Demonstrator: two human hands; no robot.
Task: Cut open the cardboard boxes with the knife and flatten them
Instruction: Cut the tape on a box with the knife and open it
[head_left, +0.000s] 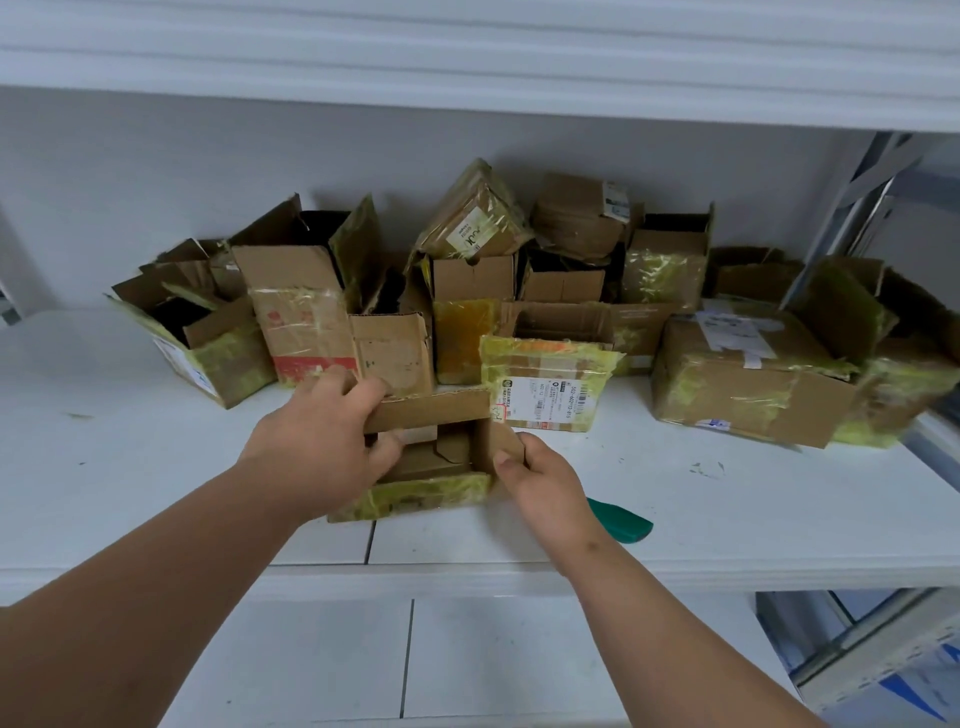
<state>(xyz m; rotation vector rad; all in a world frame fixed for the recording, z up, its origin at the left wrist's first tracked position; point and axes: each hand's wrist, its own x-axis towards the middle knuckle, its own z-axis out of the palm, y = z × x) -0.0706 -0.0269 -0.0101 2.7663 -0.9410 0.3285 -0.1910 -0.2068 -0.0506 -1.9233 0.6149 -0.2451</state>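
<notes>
A small open cardboard box (431, 457) with yellow tape on its front stands near the front edge of the white shelf (727, 499). My left hand (322, 431) grips its left side, fingers curled over the back flap and thumb inside. My right hand (540, 478) holds the box's right wall, thumb on the inner face. A green-handled knife (621, 519) lies on the shelf just right of my right wrist, partly hidden by it; neither hand touches it.
Several opened and taped cardboard boxes crowd the back of the shelf (467, 291), with a large closed box (748, 384) at the right. A labelled flap (545, 384) stands just behind the held box. Another shelf board (467, 52) hangs overhead. Metal shelf posts (852, 208) rise at the right.
</notes>
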